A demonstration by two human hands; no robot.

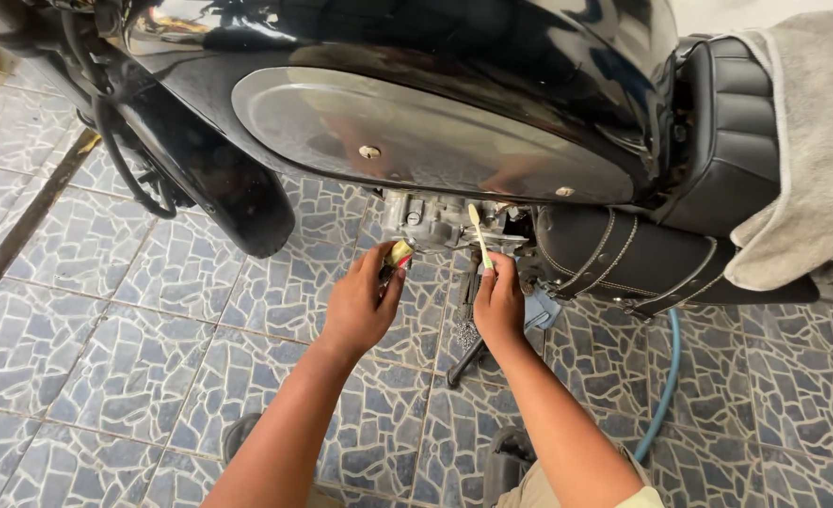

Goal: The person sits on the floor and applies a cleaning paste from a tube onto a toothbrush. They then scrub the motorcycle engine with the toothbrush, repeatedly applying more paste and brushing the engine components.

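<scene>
Left hand [360, 306] fingers pinch a small packet [398, 254]; right hand [498, 306] grips a toothbrush [480, 240] (bristles up) under the motorcycle [416, 56].

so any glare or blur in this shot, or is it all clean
Head view: strong glare and reflections on the glossy black tank and its chrome side panel; even daylight on the tiled floor, soft shadow under the bike. Both hands, the left hand and the right hand with its toothbrush, look sharp; wide-lens curving shows at the edges.
</scene>
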